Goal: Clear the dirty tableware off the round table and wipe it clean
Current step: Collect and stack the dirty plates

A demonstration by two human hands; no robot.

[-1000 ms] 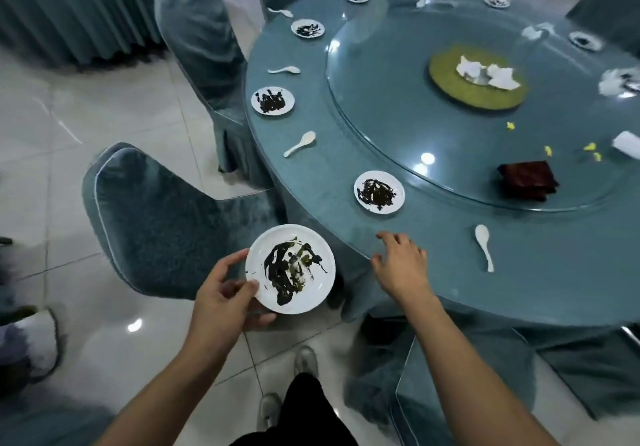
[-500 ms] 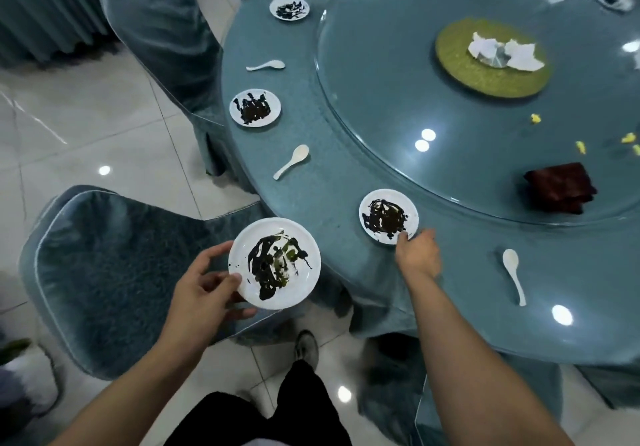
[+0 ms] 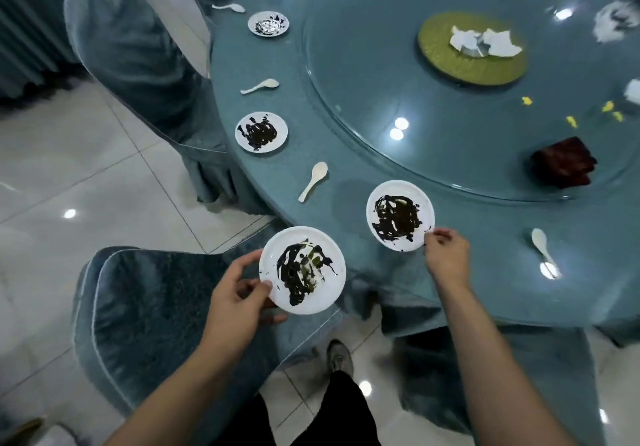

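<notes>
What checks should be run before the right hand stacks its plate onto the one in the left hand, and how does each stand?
1. Left hand has a firm hold on the first plate: ok, thumb on the rim, fingers underneath.
2. Right hand has a secure hold on the second plate: cannot tell, it pinches only the near rim.
3. Second plate is clear of the table: cannot tell.
4. Path between the two plates is free: ok, nothing lies between them.
5. Nearest spoon is out of the way: ok, it lies left of the second plate, apart from it.
6. Sauce stays on the plates: ok, none is seen dripping.
</notes>
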